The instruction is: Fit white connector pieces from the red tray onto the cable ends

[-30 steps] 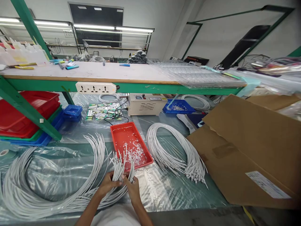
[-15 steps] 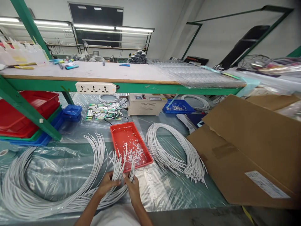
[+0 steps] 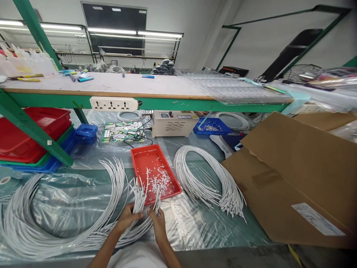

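My left hand is wrapped round a bunch of white cables, their cut ends pointing up and away from me. Close beside it, my right hand grips a smaller group of cable ends. Both groups belong to cables curving in from the left. A red tray lies just beyond the hands, strewn with small white and silvery bits. Some held tips overlap its near edge. The large coil of white cables spreads over the left of the table, its other ends fanned out.
A second cable coil lies right of the tray. An open cardboard box takes up the right side. Behind stand a beige machine and a blue tray. Stacked red bins and a green post are at left, under a shelf.
Both hands stay almost in place and keep their hold. A few cable tips between the hands have shifted slightly, and the right fingers moved a little.
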{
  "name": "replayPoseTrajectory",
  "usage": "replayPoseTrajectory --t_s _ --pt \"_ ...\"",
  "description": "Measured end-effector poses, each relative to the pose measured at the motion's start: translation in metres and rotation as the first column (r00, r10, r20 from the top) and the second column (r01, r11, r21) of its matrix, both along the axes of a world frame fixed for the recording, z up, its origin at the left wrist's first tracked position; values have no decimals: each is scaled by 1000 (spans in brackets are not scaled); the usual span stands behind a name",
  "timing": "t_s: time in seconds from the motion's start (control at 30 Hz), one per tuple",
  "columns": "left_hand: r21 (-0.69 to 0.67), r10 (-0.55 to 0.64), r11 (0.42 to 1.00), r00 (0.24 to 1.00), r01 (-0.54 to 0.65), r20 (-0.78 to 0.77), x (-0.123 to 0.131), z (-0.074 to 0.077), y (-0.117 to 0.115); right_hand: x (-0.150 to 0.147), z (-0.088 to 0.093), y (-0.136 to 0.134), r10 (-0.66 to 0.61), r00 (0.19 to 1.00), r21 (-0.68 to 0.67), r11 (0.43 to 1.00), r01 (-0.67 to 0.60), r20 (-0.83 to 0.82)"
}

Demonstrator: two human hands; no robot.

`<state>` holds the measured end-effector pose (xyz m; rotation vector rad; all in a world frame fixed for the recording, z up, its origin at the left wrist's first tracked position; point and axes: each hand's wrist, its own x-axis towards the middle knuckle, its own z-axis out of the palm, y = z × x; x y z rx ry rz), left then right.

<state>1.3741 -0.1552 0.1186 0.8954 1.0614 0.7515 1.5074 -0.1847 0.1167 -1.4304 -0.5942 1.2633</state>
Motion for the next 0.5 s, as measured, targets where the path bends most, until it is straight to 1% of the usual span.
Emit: replayPoseTrajectory --t_s 0.13,0.2,0.37,0.5 --pt "10 -62 998 995 61 83 3 3 1 -2 2 5 26 999 -6 1000 -26 20" --pt "4 -69 998 993 69 100 3 4 0 -2 4 6 26 999 -11 1000 -26 28" --pt "2 -58 998 994 59 92 1 6 -1 -1 2 5 2 999 -34 999 0 37" --pt "3 -56 998 998 56 39 -1 4 -1 0 -3 0 -64 997 -72 995 67 41"
